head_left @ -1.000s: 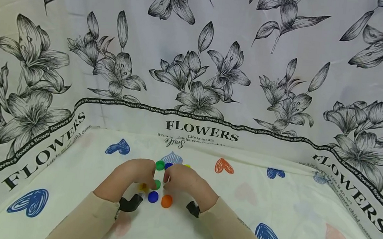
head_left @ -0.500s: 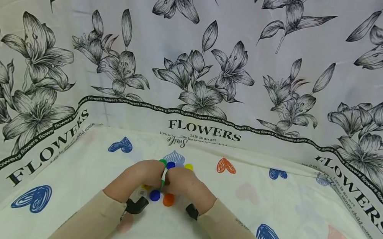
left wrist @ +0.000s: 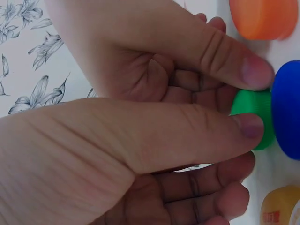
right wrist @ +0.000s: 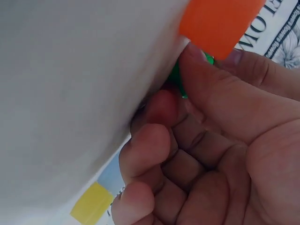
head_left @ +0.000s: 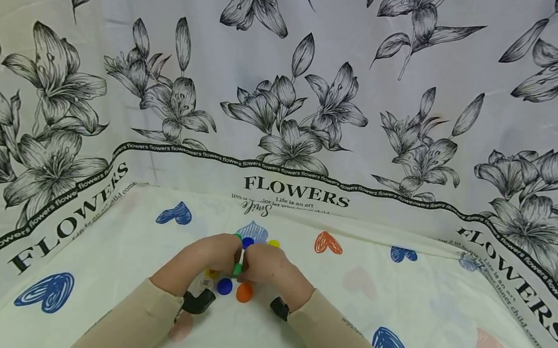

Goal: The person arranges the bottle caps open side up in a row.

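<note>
Both hands meet over a green bottle cap on the cloth. My left hand pinches it with the thumb on its near side, as the left wrist view shows. From the other side my right hand grips the same green cap between thumb and forefinger; its other fingers are curled. Just in front of the pinched cap are a blue cap and an orange cap. Part of the green cap is hidden behind the thumbs.
A yellow cap and a clear, printed cap lie by the left wrist. Beyond the hands are another blue cap, a partly hidden green cap and a yellow cap. A flower-printed curtain stands behind.
My left hand has moved right, closing the gap to my right hand, and both now pinch the green cap. It now shows tilted between them. The head view has shifted slightly.
</note>
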Available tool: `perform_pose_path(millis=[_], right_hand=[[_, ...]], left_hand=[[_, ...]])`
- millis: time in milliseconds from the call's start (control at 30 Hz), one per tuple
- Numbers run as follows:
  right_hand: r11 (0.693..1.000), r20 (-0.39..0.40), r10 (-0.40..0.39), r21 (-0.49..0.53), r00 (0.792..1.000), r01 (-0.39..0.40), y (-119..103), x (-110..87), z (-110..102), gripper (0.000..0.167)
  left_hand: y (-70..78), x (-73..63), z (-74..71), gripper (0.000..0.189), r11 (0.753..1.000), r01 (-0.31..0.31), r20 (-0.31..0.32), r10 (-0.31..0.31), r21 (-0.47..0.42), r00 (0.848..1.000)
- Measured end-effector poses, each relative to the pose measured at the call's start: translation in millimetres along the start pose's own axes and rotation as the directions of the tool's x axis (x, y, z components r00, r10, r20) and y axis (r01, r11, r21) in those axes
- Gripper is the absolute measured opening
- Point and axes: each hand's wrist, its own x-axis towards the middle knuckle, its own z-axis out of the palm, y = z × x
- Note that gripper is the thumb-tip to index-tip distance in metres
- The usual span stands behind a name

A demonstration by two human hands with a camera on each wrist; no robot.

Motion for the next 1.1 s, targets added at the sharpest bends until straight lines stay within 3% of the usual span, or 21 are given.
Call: perform_pose_path(millis=[167, 567, 833, 1100], right_hand=[[1.0, 0.003, 0.006, -0.004, 1.0, -0.006, 3.0, 0.4, -4.1, 0.017], [0.99, -0.015, -0.026, 0.138, 1.0, 0.028, 15.0, 0.9, -14.6, 0.015], [0.969, -0.051, -0.011, 0.248, 0.999, 0.023, 21.0, 2.4, -18.4, 0.022], [0.95, -0.109, 0.019, 0.312, 0.994, 0.016, 22.3, 3.8, -21.1, 0.029]], left_hand=[[-2.0, 2.2, 1.7, 0.019, 1.0, -0.01, -0.016, 0.01, -0.014, 1.0], [-15.2, 7.7, -6.7, 0.021, 0.994, -0.076, -0.024, 0.074, -0.078, 0.997], [-19.4, 8.6, -11.4, 0.015, 0.981, -0.102, -0.084, 0.089, -0.164, 0.992], [-21.8, 12.5, -14.2, 0.012, 0.977, -0.123, -0.124, 0.102, -0.173, 0.987]])
